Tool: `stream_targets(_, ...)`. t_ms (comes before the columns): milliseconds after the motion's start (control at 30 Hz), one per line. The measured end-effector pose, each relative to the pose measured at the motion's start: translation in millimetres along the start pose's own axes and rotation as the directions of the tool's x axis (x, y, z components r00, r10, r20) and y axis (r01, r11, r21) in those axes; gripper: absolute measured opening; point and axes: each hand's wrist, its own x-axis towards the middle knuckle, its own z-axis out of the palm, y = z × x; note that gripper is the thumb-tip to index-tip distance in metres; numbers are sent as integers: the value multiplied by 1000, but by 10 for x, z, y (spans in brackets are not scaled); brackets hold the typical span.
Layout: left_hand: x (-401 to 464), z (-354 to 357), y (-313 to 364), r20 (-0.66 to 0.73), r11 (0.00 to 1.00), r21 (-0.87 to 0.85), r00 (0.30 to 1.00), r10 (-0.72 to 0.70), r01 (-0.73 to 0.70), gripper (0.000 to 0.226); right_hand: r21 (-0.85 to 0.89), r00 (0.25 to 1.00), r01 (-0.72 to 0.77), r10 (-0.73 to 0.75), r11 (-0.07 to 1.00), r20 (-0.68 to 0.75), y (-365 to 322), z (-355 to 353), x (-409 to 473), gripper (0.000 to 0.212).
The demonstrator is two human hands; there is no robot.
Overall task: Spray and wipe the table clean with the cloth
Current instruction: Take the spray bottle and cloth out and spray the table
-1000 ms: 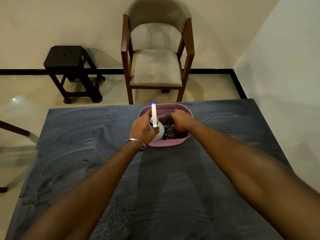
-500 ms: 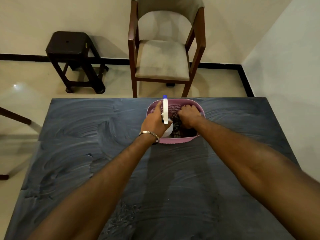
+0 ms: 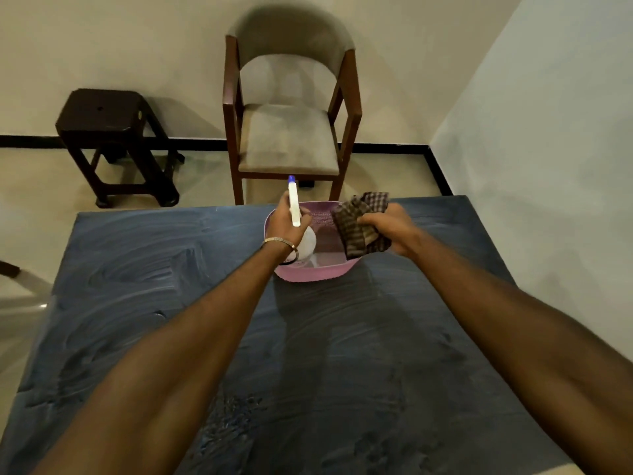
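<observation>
A dark blue-grey table (image 3: 171, 303) streaked with whitish smears fills the lower view. A pink plastic basket (image 3: 308, 274) stands near its far edge. My left hand (image 3: 284, 222) grips a white spray bottle (image 3: 294, 209) with a blue tip, held over the basket's left side. My right hand (image 3: 388, 228) grips a brown checked cloth (image 3: 359, 224), lifted above the basket's right rim. The bottle's round body shows below my left wrist.
A wooden armchair (image 3: 287, 132) with a grey cushion stands just beyond the table's far edge. A dark stool (image 3: 109, 138) is on the floor to the left. A pale wall (image 3: 548, 149) runs close along the table's right side.
My right hand has lifted the checked cloth out of the basket and to the right. My left hand has raised the spray bottle a little.
</observation>
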Motion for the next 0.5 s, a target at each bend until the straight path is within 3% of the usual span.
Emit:
stream_targets(100, -67, -63, 345, -51, 997, -14, 996, 78, -79, 45, 281, 993, -113, 121, 953, -12, 38, -198, -169, 16)
stream_targets(267, -488, -128, 842, -30, 976, -126, 984, 176, -179, 49, 419, 980, -187, 197, 888, 19, 340, -424, -388, 32)
stream_targets(367, -852, -85, 949, 21, 958, -112, 963, 270, -266, 37, 466, 981, -188, 184, 865, 55, 460, -514, -583, 31)
stream_targets(500, -1385, 161, 885, 118, 964, -74, 958, 261, -254, 24, 506, 984, -165, 108, 847, 141, 540, -683, -790, 32)
